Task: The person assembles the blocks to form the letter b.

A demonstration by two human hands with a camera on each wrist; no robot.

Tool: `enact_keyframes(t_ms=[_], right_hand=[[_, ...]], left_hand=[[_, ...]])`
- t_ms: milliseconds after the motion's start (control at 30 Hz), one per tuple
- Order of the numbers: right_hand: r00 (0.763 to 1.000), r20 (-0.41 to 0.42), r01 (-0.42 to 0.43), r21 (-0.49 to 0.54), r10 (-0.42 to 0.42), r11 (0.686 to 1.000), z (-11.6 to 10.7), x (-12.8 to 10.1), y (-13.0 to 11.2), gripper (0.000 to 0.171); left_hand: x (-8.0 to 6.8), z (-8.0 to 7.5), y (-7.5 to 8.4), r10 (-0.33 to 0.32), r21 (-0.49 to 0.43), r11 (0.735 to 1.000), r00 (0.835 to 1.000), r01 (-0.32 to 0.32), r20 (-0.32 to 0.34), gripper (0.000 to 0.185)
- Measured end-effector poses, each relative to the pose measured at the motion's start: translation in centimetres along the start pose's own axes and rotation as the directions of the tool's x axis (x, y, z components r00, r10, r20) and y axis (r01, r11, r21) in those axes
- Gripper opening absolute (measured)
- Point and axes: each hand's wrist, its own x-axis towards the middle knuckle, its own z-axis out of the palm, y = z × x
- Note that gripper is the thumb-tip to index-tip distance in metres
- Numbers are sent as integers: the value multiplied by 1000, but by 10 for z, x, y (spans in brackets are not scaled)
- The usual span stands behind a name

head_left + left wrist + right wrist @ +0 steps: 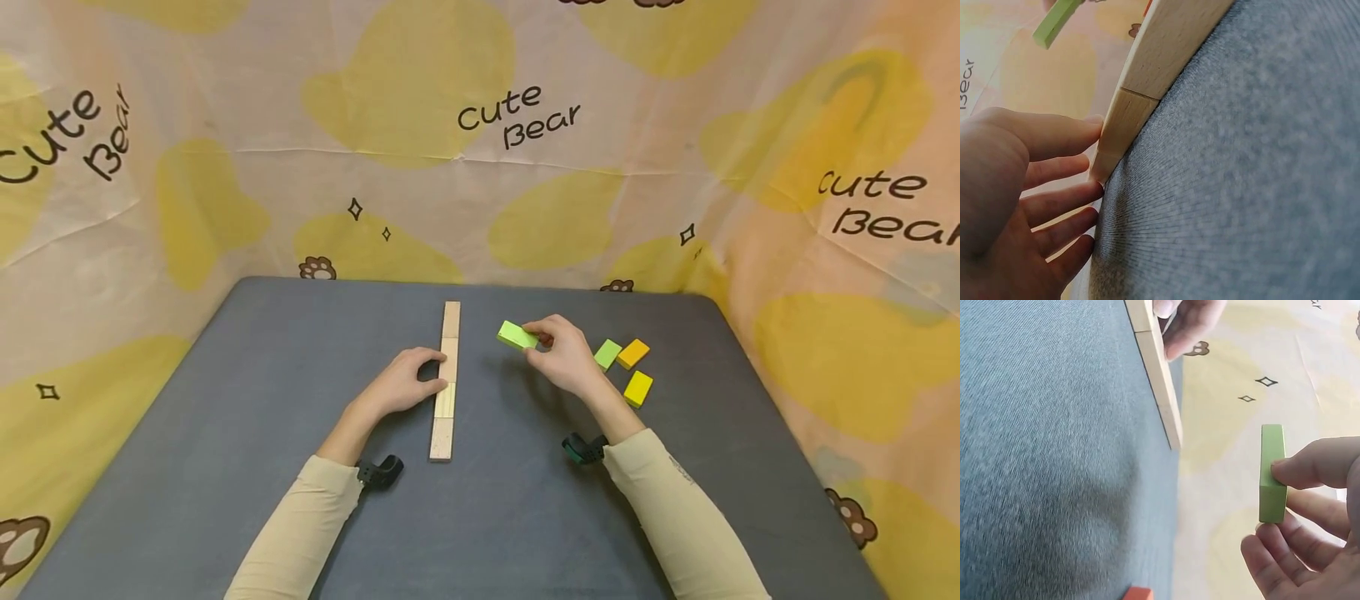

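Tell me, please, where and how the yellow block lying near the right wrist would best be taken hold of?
Pinch the yellow block across its two long sides, coming from above. It lies flat on the grey table, apart from the orange block, so both long sides look free for fingertips.

Row of blocks (447, 383): bare pale wood, matt, visible grain. Green block (517, 335): painted, smooth, matt. Bench (262, 375): grey felt-like cloth, slightly fuzzy. Backdrop (480, 167): creased printed cloth.

"Cute Bear" printed repeatedly on backdrop cloth (517, 117) behind table.
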Motion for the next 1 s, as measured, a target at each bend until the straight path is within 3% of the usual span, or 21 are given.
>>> enact_keyframes(t_ms=[533, 800, 1000], right_hand=[[996, 62, 59, 7, -60, 998, 38, 26, -1, 33], [994, 110, -12, 17, 10, 1000, 52, 31, 7, 33], [992, 121, -18, 12, 17, 1000, 60, 34, 6, 33]], left_hand=[[-4, 0, -6, -5, 8, 1000, 1000, 5, -15, 47], [-1, 2, -5, -10, 5, 1000, 1000, 10, 2, 48], [1, 1, -1, -29, -2, 1000, 999, 29, 14, 49]])
